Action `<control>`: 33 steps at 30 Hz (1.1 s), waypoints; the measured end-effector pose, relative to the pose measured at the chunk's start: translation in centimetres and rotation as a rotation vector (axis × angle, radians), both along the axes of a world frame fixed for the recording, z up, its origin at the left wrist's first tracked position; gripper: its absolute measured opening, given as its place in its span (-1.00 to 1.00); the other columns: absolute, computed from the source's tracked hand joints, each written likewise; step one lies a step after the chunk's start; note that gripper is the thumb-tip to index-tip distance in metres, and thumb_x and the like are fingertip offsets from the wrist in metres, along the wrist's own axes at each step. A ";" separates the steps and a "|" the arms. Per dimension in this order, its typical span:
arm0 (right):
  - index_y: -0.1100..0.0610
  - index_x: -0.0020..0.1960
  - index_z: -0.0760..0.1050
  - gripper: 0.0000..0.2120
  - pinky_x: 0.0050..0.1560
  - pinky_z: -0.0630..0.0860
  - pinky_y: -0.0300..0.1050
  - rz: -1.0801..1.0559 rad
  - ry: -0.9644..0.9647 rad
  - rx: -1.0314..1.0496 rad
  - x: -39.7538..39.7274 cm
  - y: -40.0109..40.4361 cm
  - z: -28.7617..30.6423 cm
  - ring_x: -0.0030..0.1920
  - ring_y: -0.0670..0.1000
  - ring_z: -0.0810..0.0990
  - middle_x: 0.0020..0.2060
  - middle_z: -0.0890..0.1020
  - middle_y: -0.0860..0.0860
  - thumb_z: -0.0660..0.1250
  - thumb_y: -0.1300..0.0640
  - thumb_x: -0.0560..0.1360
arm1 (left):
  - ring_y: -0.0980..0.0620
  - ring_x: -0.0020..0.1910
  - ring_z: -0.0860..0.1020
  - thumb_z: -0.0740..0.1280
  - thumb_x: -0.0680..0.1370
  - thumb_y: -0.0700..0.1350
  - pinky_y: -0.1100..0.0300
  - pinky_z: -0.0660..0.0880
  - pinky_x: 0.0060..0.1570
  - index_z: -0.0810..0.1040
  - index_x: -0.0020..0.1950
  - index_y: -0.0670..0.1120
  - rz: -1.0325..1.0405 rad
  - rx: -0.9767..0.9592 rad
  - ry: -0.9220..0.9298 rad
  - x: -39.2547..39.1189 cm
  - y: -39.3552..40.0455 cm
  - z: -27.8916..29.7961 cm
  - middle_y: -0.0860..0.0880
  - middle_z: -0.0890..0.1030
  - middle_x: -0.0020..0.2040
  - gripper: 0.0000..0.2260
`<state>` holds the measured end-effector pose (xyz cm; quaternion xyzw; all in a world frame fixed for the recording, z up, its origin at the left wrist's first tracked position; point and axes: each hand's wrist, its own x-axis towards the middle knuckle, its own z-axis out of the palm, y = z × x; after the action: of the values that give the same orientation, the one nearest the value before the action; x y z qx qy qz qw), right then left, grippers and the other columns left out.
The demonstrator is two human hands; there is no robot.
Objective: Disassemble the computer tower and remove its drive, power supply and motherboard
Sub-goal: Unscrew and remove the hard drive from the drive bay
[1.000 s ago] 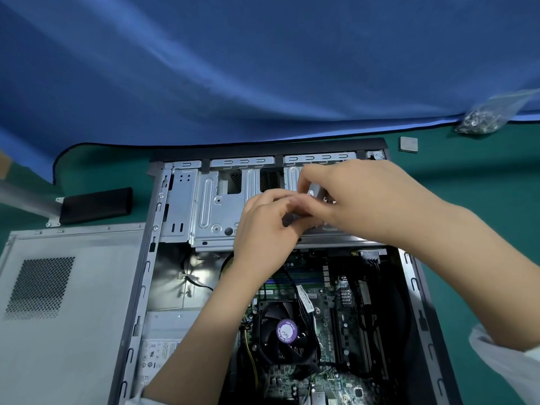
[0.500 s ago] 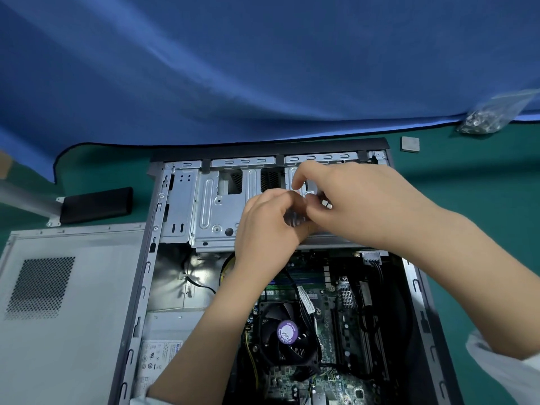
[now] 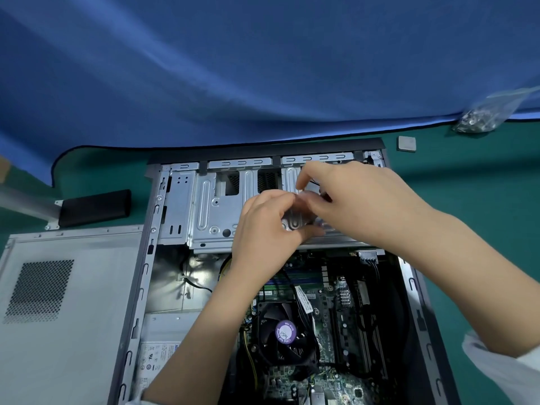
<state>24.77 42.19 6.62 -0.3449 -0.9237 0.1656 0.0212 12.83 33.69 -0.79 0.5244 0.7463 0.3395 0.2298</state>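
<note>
Over one drive cage (image 3: 216, 211): two hands, left hand (image 3: 263, 226), right hand (image 3: 359, 206), fingers curled.

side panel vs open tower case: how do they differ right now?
The side panel is a flat grey sheet with a perforated vent patch; the tower case is an open box showing the drive cage, fan and motherboard. The panel lies untouched left of the case; both hands, left hand and right hand, work over the case's cage. Both lie flat on the green mat.
</note>
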 end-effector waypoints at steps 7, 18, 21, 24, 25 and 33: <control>-0.13 -0.05 0.42 -0.84 -0.41 0.19 -0.20 -0.036 0.018 -0.046 0.2 0.0 -0.1 -0.34 -0.14 0.37 -0.40 0.46 -0.17 0.13 -0.17 0.53 | 0.11 0.05 0.50 0.46 0.35 -0.03 -0.01 0.48 0.09 0.49 -0.15 0.26 -0.103 0.074 -0.145 -0.7 -0.4 0.4 0.29 0.52 -0.03 -0.76; -0.18 0.10 0.38 -0.79 -0.33 0.29 -0.15 -0.070 0.071 -0.259 0.5 0.1 -0.3 -0.22 -0.14 0.44 -0.31 0.48 -0.20 0.22 -0.05 0.47 | 0.37 -0.07 0.44 0.48 0.41 -0.14 0.50 0.31 -0.02 0.41 -0.10 0.19 -0.185 0.007 0.026 -0.9 -0.3 1.1 0.23 0.44 -0.11 -0.69; -0.18 0.11 0.39 -0.78 -0.33 0.31 -0.13 -0.102 0.099 -0.319 0.8 0.1 -0.2 -0.29 -0.22 0.42 -0.32 0.49 -0.18 0.22 -0.02 0.46 | 0.44 -0.07 0.40 0.48 0.41 -0.11 0.59 0.26 -0.08 0.39 -0.10 0.19 -0.207 -0.020 0.079 -1.0 0.0 1.5 0.22 0.44 -0.11 -0.69; -0.17 0.10 0.41 -0.76 -0.30 0.38 -0.12 -0.134 0.118 -0.359 1.0 0.3 0.0 -0.31 -0.22 0.44 -0.32 0.50 -0.18 0.22 -0.01 0.45 | 0.44 -0.07 0.38 0.48 0.40 -0.11 0.59 0.24 -0.09 0.40 -0.11 0.16 -0.232 -0.028 0.140 -1.2 0.1 1.8 0.26 0.44 -0.17 -0.71; -0.17 0.10 0.41 -0.76 -0.27 0.41 -0.11 -0.140 0.128 -0.370 1.1 0.3 0.1 -0.31 -0.21 0.46 -0.33 0.51 -0.18 0.22 -0.01 0.44 | 0.43 -0.07 0.38 0.47 0.40 -0.11 0.58 0.24 -0.09 0.40 -0.11 0.15 -0.236 -0.024 0.158 -1.2 0.1 1.9 0.27 0.43 -0.19 -0.72; -0.10 -0.03 0.53 -0.85 -0.46 0.33 -0.34 -0.303 0.436 -0.512 2.1 0.7 -1.2 -0.50 -0.17 0.43 -0.46 0.52 -0.22 0.26 0.12 0.50 | 0.16 -0.11 0.44 0.43 0.42 -0.08 0.21 0.42 -0.07 0.43 -0.16 0.10 -0.278 -0.041 0.226 -1.0 0.1 2.4 0.15 0.48 -0.19 -0.81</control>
<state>26.83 42.85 5.45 -0.4287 -0.7646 0.4557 0.1547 11.85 33.83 1.60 0.6524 0.6946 0.2279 0.1998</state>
